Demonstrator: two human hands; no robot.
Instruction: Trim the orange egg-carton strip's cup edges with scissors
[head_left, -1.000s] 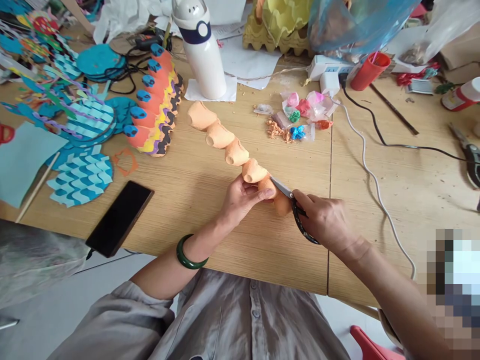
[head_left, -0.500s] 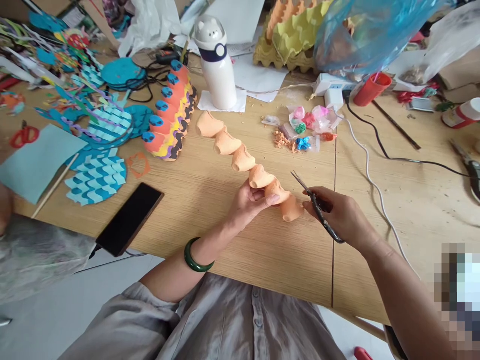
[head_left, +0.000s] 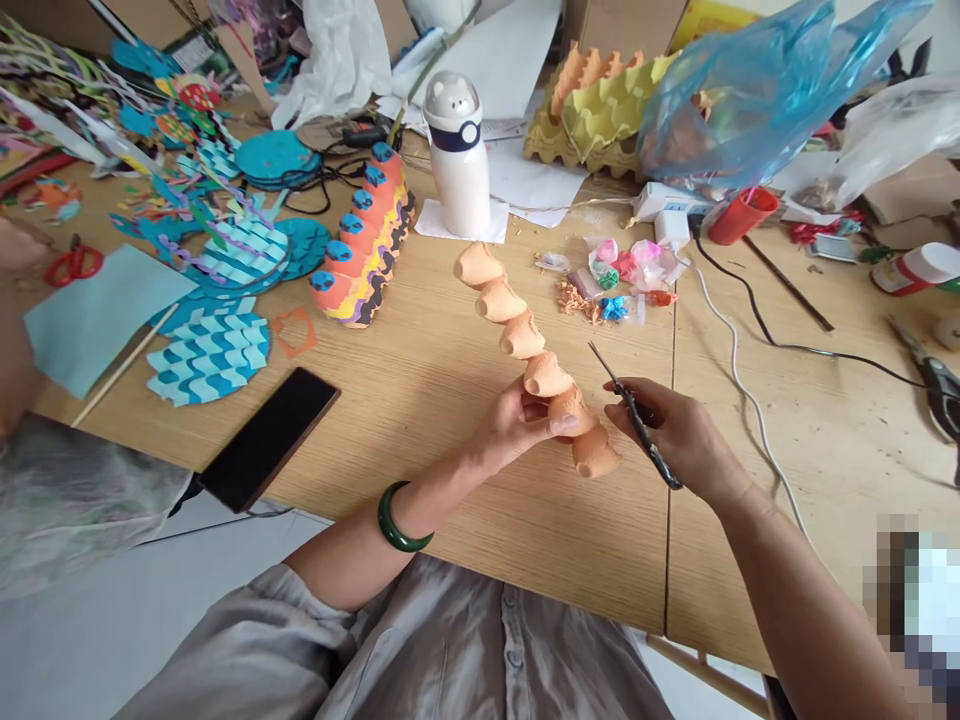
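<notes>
My left hand (head_left: 519,420) is closed round the near end of an orange strip of egg-carton cups (head_left: 525,340), which runs away from me across the wooden table (head_left: 420,400). The last cup (head_left: 596,455) sticks out between my hands. My right hand (head_left: 679,435) grips black-handled scissors (head_left: 634,415) with the blades together, pointing up and away, just right of the strip and not touching it. A green bangle (head_left: 397,520) sits on my left wrist.
A black phone (head_left: 268,438) lies at the near left edge. Blue paper scales (head_left: 210,350), a painted carton strip (head_left: 364,250), a white bottle (head_left: 457,155), candy wrappers (head_left: 619,265), a red cup (head_left: 731,215), cables (head_left: 739,340), pliers (head_left: 937,380) and a blue bag (head_left: 742,90) crowd the far side.
The scissors have come off the cup strip and moved right with blades shut. My left hand has swung the strip so that it points more steeply away. The view has tilted up.
</notes>
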